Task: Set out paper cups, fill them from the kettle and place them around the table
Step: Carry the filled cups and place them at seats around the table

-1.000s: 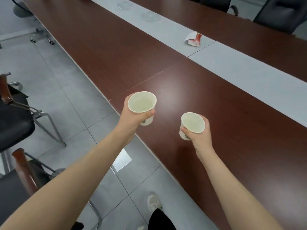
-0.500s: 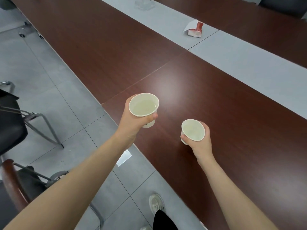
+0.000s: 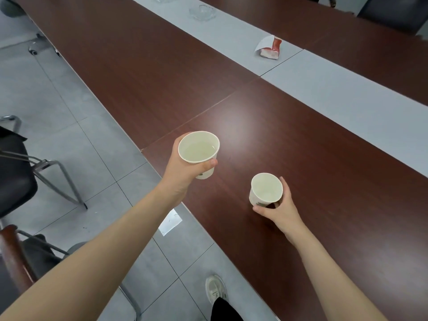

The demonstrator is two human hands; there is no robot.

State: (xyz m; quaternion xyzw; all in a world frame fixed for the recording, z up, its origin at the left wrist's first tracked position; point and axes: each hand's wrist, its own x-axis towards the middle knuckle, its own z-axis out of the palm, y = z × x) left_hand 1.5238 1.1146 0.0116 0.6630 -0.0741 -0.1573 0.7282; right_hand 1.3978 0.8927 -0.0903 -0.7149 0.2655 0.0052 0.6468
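The left hand (image 3: 185, 169) grips a white paper cup of pale liquid (image 3: 198, 148) over the dark brown desk (image 3: 324, 170) edge. Lower, the right hand (image 3: 281, 210) grips a second white paper cup (image 3: 266, 187); I cannot tell whether its base touches.

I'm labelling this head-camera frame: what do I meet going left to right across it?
Black chair → paper cup with liquid, gripped by the left hand → second paper cup, gripped by the right hand → far chair. The tissue pack lines up with the second cup, so it's omitted.
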